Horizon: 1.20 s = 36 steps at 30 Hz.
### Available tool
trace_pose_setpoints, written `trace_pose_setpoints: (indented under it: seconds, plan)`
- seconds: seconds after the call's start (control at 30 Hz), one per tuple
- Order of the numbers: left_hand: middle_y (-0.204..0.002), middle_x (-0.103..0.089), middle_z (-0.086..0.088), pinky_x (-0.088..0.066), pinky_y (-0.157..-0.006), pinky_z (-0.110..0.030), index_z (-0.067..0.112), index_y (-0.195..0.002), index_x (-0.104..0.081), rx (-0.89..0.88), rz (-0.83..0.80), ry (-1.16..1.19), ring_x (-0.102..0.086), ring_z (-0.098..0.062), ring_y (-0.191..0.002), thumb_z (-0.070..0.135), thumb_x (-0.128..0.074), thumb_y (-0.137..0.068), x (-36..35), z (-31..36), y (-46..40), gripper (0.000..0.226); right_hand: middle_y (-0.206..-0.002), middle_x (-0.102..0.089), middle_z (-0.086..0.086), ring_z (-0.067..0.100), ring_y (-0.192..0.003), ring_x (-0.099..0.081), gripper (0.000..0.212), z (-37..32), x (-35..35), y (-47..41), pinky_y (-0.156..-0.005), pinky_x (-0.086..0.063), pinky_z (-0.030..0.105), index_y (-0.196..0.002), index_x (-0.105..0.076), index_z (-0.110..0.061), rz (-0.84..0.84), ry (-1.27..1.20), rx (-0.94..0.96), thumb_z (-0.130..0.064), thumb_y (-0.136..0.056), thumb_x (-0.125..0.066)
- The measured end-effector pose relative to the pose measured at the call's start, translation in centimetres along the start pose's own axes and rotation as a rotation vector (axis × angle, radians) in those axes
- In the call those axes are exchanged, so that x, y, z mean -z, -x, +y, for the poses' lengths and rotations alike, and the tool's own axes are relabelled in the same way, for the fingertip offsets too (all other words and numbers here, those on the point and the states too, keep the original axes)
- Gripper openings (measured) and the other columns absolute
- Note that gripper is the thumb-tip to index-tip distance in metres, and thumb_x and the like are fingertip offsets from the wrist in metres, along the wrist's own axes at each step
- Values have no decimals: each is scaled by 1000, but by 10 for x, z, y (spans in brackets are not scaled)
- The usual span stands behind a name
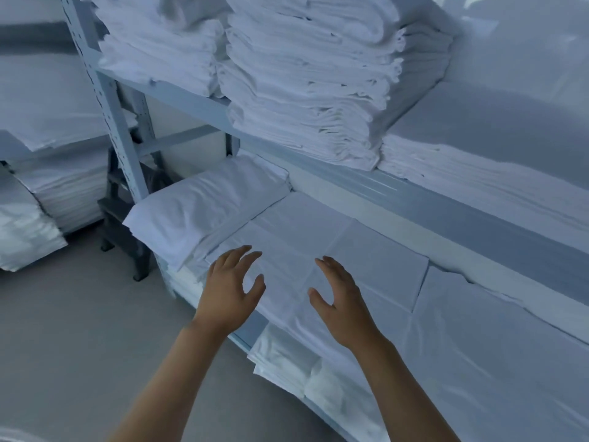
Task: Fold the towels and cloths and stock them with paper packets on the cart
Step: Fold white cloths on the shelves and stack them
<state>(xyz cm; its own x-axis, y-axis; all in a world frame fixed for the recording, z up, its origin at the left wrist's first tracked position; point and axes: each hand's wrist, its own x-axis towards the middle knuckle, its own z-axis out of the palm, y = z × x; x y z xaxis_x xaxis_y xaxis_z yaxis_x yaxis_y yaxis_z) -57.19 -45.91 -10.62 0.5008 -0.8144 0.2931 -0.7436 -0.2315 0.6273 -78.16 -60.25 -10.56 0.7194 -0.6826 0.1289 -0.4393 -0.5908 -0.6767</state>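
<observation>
Metal shelf rack (119,122) at left, stacks of folded white towels (306,84) on upper shelf. Left hand (231,290) released, fingers spread, above folded white sheet (334,247) on lower shelf. Right hand (342,303) likewise released, over same sheet; contact unclear.

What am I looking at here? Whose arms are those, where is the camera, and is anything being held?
There is no machine here: a person wears a camera on the head, so the single picture looks forward and down along their own bare arms. The left hand and right hand are both open, fingers spread, over a flat folded white cloth on a low shelf; neither has a grip on anything. Beside it lies a pillow-like white bundle. The shelf above holds a tall stack of folded white towels on a grey metal rack.
</observation>
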Motion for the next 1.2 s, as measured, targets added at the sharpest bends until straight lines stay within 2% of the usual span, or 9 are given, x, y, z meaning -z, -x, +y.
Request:
trace_pose_setpoints:
  seconds: [0.23, 0.4, 0.6, 0.77, 1.03, 1.2]
  plan:
    - [-153, -50, -1, -36, -116, -50, 21, -143, -58, 82, 32, 8, -41, -24, -143, 43, -52, -96, 19, -49, -4, 52, -167, -27, -13, 6, -154, -22, 60, -23, -41, -52, -125, -30, 47, -158, -31, -38, -78, -9, 53, -42, -104, -56]
    - [-153, -49, 3, -35, -118, -45, 26, -144, -57, 146, 55, -34, -40, -19, -143, 51, -45, -96, 30, -78, -22, 56, -167, -27, -14, 6, -154, -22, 60, -30, -66, -96, -125, -30, 46, -158, -31, -39, -116, -46, 100, -43, -104, -55]
    - [-151, -50, 6, -37, -118, -44, 27, -142, -58, 126, 33, -100, -40, -15, -143, 47, -52, -97, 26, -91, -62, 50, -167, -29, -10, 8, -154, -24, 60, -22, -80, -148, -123, -31, 49, -159, -34, -33, -86, -109, 115, -41, -104, -56]
    - [-152, -50, 7, -35, -118, -42, 27, -142, -59, 119, 16, -141, -41, -16, -142, 43, -55, -97, 22, -100, -94, 48, -168, -29, -11, 7, -154, -23, 61, -4, -87, -180, -123, -31, 49, -159, -33, -33, -80, -134, 89, -43, -104, -55]
    - [-152, -51, 2, -38, -117, -48, 22, -143, -59, 42, -107, -116, -43, -19, -142, 46, -48, -97, 8, -143, -134, 53, -168, -28, -10, 10, -154, -23, 60, 23, -116, -204, -123, -33, 49, -159, -32, -34, -58, -97, -56, -44, -104, -53]
    - [-150, -54, -2, -39, -116, -49, 18, -142, -61, -14, -241, -79, -45, -23, -141, 40, -53, -95, -7, -191, -168, 52, -169, -27, -5, 14, -155, -22, 60, 35, -153, -206, -125, -27, 46, -160, -33, -28, 2, -13, -236, -44, -105, -52]
